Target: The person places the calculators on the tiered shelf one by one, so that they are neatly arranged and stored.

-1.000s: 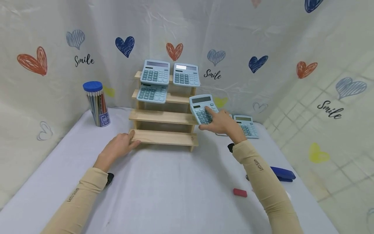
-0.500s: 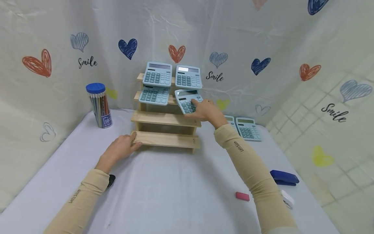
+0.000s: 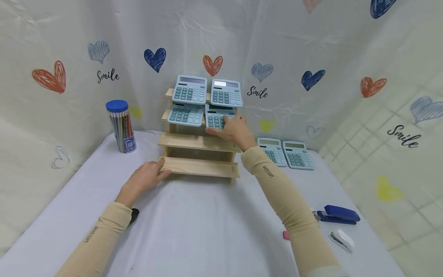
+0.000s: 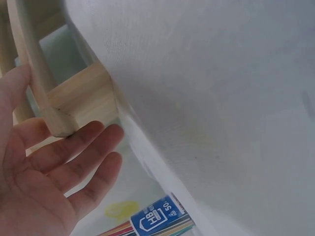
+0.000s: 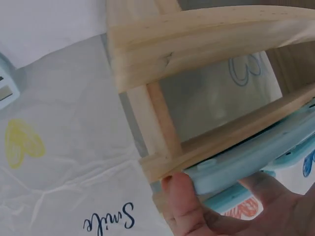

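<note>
A stepped wooden display rack stands at the back of the white-covered table. My right hand holds a light-blue calculator at the right end of the second tier from the top; in the right wrist view, thumb and fingers grip the edge of this calculator close against the wooden tier. To its left on that tier leans another calculator. Two more calculators, left and right, occupy the top tier. My left hand holds the left end of the bottom tier, thumb and index finger around the wood.
Two calculators lie side by side right of the rack. A blue-lidded tub of pencils stands at left. At front right are a blue stapler, a white stapler-like item and a red block, partly behind my sleeve.
My right hand has carried the calculator left from beside the rack onto the second tier, and the calculator has straightened. My left hand stays on the bottom tier. The view shifts slightly.
</note>
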A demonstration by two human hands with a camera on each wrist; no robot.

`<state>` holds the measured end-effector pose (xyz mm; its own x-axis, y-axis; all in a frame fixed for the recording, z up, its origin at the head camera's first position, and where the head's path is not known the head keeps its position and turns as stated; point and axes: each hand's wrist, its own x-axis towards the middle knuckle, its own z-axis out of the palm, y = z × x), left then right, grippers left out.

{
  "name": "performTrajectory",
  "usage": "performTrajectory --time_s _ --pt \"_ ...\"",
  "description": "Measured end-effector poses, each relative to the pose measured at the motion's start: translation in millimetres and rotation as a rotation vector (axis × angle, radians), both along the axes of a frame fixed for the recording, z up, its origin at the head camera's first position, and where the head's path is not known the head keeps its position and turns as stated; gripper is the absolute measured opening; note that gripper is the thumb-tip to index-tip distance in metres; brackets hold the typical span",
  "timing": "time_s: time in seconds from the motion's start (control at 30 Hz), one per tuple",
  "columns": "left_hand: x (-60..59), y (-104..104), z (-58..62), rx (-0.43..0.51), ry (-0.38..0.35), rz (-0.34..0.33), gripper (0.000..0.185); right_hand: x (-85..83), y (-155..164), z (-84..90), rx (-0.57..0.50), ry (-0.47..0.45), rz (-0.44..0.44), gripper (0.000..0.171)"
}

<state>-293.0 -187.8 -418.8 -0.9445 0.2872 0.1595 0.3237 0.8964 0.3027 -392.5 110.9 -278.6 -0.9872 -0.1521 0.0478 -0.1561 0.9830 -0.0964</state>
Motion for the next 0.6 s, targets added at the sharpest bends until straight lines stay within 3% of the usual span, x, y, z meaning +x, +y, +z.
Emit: performTrajectory --time_s 0.13,0.47,0.6 --pt "0.8 3.0 0.1 0.005 -0.002 0.008 0.065 -5.5 -4.6 -3.6 -0.036 0.034 -0.015 0.109" --pt "-0.1 6.9 1.3 0.008 0.010 0.020 0.064 -14.4 -4.7 -3.3 -0.004 0.046 -0.029 0.108" --pt "-0.3 6.2 0.6 0.011 0.018 0.019 0.063 -12.7 0.4 -6.2 -0.057 0.051 -0.019 0.108"
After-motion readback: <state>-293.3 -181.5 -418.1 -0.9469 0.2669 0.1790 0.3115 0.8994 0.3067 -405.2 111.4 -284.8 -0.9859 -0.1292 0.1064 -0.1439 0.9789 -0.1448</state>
